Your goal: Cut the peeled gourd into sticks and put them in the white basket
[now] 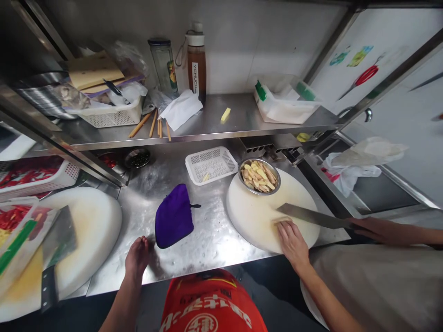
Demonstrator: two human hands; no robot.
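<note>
My left hand is at the front edge of the steel counter, its fingers curled in and nothing seen in them. Closest to it, just to the right and apart, lies a flat purple cloth piece with a dark edge and a small black tab. My right hand is out of view. To the right, a co-worker's hand presses on the round white cutting board; whatever is under its fingers is mostly hidden. The co-worker's other hand grips a cleaver over that board.
A metal bowl of pale yellow, ginger-like pieces stands on that board. Behind it is a white basket. At left, another cleaver rests on a second round board. A shelf with bottles and containers runs above the counter.
</note>
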